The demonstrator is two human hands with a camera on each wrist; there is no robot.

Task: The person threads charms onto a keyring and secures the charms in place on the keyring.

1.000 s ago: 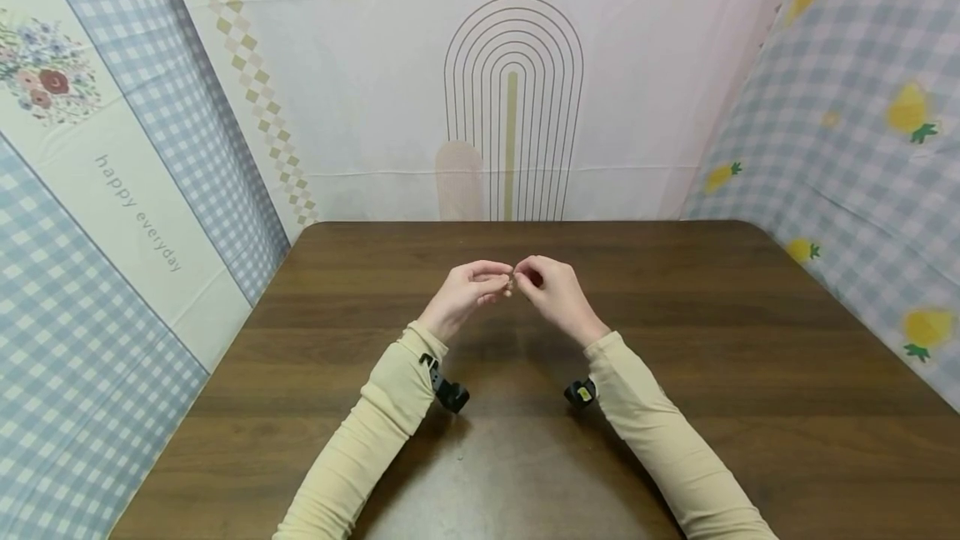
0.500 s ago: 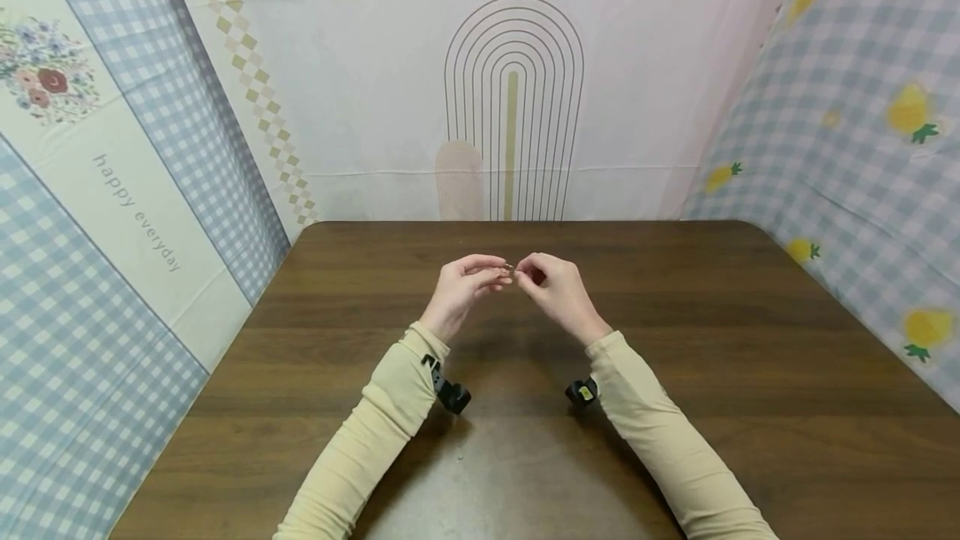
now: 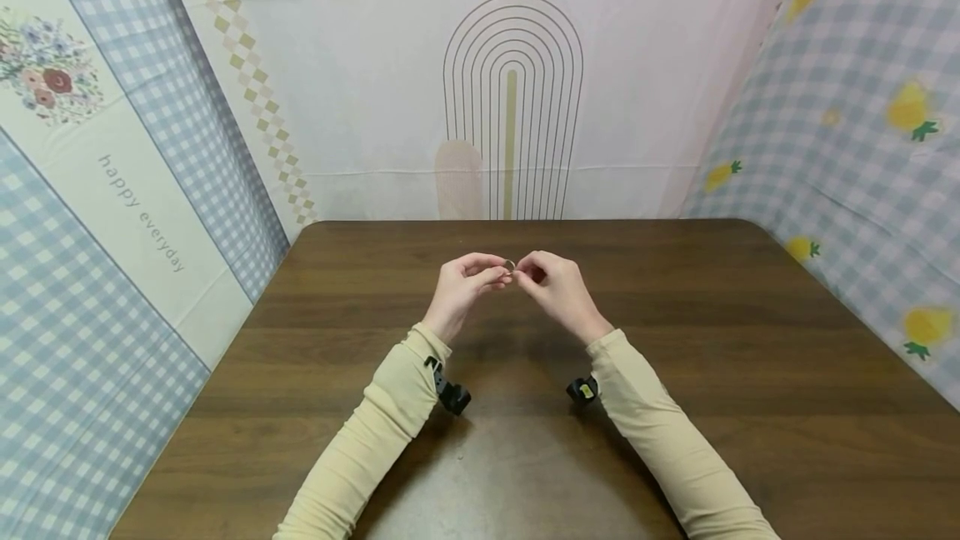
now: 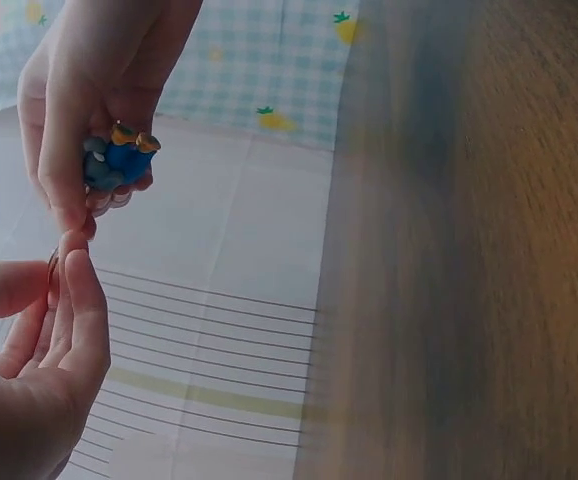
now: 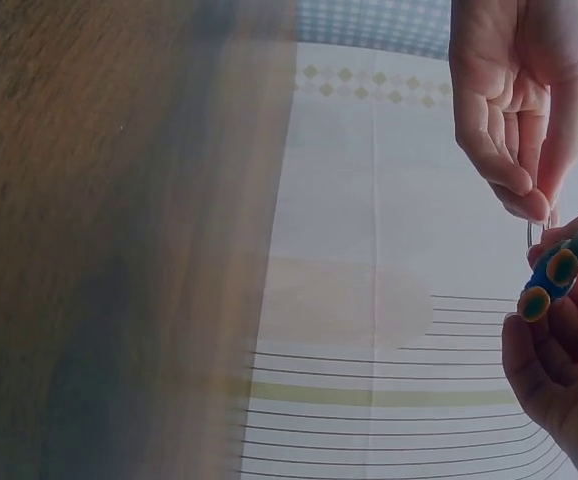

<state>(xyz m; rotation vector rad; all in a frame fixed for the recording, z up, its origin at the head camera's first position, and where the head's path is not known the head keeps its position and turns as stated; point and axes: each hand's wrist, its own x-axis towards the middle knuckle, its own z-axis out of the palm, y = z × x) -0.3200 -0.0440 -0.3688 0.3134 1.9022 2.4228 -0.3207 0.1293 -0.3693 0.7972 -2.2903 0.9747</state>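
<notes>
Over the table, my two hands meet fingertip to fingertip. My left hand (image 3: 468,286) pinches a thin metal key ring (image 3: 510,266) between thumb and fingers; part of that ring (image 5: 531,236) shows below the fingertips in the right wrist view. A small blue figurine (image 4: 124,163) with orange, rounded ends is in my right hand (image 3: 553,286), partly covered by the fingers. Seen from the right wrist, the figurine (image 5: 551,280) lies right beside the ring, with the right thumb and fingers curled around it. The link between ring and figurine is hidden by fingertips.
The brown wooden table (image 3: 517,457) spreads under both forearms. A white printed cloth (image 3: 360,90) hangs behind its far edge, with checked cloths (image 3: 840,148) at the sides. Small black cameras (image 3: 452,397) are strapped at both wrists.
The key ring, hidden at first, has come into sight standing up between the fingertips. My left fingers have shifted slightly up and left; the right hand has hardly moved.
</notes>
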